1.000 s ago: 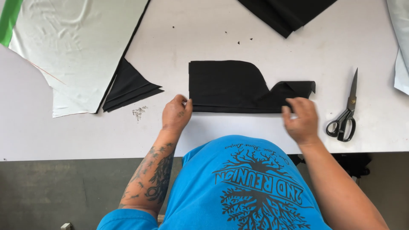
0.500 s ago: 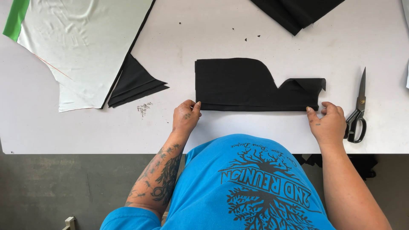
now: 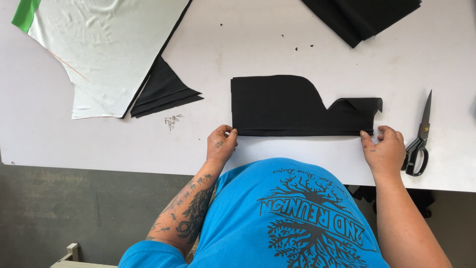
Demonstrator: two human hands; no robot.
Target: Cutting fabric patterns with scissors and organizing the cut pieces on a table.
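The black cut fabric stack (image 3: 292, 105) lies flat on the white table (image 3: 258, 44), long axis left-right, its near corners pinched by the left hand (image 3: 221, 145) and right hand (image 3: 386, 151), scissors (image 3: 419, 139) just beyond.

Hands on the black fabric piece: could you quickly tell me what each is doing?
Left hand: pinching the lower left corner of the black fabric piece.
Right hand: fingertips at its lower right corner; firm grip cannot be told.

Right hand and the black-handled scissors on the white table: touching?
Cannot tell. In the head view the right hand sits directly against the scissors' handle loops, no clear gap; its fingers pinch the black cut fabric piece.
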